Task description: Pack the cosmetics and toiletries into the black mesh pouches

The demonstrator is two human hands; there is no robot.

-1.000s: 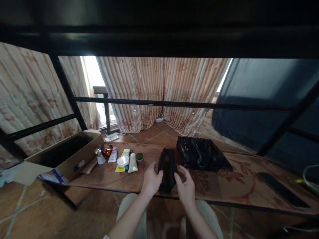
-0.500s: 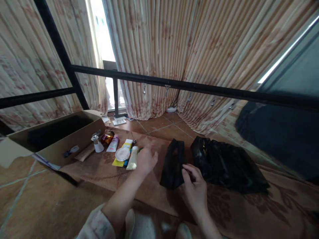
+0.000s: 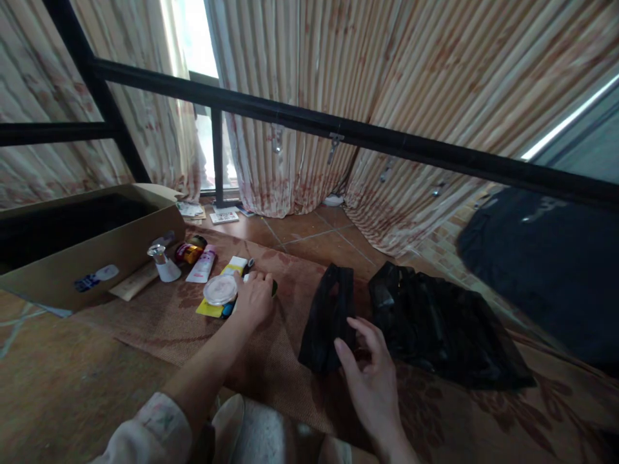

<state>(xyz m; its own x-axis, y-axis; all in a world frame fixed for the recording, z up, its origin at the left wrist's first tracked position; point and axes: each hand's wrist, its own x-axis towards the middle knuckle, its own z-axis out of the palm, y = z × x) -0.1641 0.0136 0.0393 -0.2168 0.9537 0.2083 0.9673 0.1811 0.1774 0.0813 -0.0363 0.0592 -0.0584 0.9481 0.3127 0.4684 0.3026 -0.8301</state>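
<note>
My left hand (image 3: 254, 298) is palm down with its fingers curled over a pale cream tube, which is mostly hidden beneath it. Beside these fingers lie a round clear-lidded container (image 3: 220, 290) and a yellow and white packet (image 3: 209, 307). My right hand (image 3: 371, 370) is open, thumb and fingers apart, at the right edge of a small black bag (image 3: 322, 328) standing with its top gaping. Whether the fingertips touch the bag I cannot tell. Farther left are a pink and white tube (image 3: 202, 264), an amber jar (image 3: 189, 251) and a white bottle with a silvery top (image 3: 164, 264).
An open cardboard box (image 3: 130, 248) stands at the left, with a flat brown tube (image 3: 135, 281) along its side. A bulky black plastic bag (image 3: 445, 325) lies to the right on the brown patterned cloth (image 3: 193, 341). A black metal rail (image 3: 309, 121) crosses before the curtains (image 3: 319, 58).
My left hand has moved left onto the cream tube and now covers it. My right hand's fingers have spread from their pinch at the bag's edge. The view has shifted.
</note>
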